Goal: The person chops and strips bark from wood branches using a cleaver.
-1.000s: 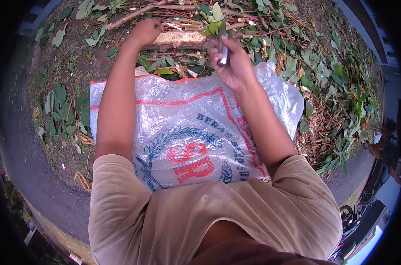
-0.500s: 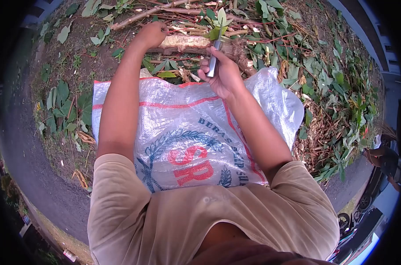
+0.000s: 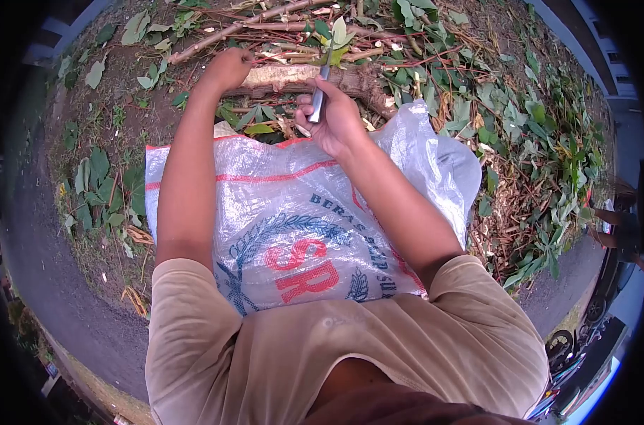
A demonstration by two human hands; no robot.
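Observation:
My right hand [image 3: 330, 117] is wrapped around the silver handle of a knife [image 3: 320, 95], whose narrow blade points away from me. Beyond the blade stand pale green leaves [image 3: 341, 34]. At the left end of a thick log [image 3: 283, 79] with a pale, chipped top, my left hand [image 3: 227, 71] is closed, knuckles up. Whatever its fingers pinch is too small to make out. A white woven sack [image 3: 265, 159] with red and blue print covers my lap, below both forearms.
Cut branches [image 3: 219, 37] and thin reddish stems lie behind the log. Leaf litter and wood chips [image 3: 510, 205] cover the ground on the right. A paved strip [image 3: 45, 283] curves along the left. Another person [image 3: 623, 219] and a parked motorcycle [image 3: 559, 346] are at the right edge.
Both hands and the log appear slightly further left in the picture. The knife stays in my right hand and leans a little differently. My left hand remains closed by the log's left end.

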